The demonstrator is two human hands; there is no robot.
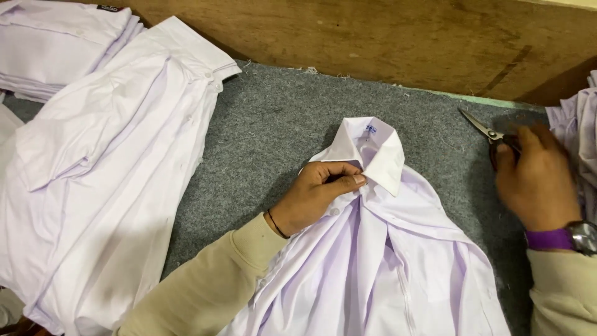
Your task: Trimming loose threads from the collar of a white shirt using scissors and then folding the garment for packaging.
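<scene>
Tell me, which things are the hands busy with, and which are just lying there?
In use:
- white shirt, pinched below the collar by the left hand
- scissors, under the fingers of the right hand

Lying about:
- stack of white shirts on the left
- folded pile at top left
- pale cloth at the right edge
- grey felt mat

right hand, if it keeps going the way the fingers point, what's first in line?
The right hand points up and slightly left, toward the scissors. Its fingers already appear to be at the dark handles, so the scissors come first; beyond them lies grey felt mat, then the wooden board. Whether the fingers touch the handles is unclear.
</scene>
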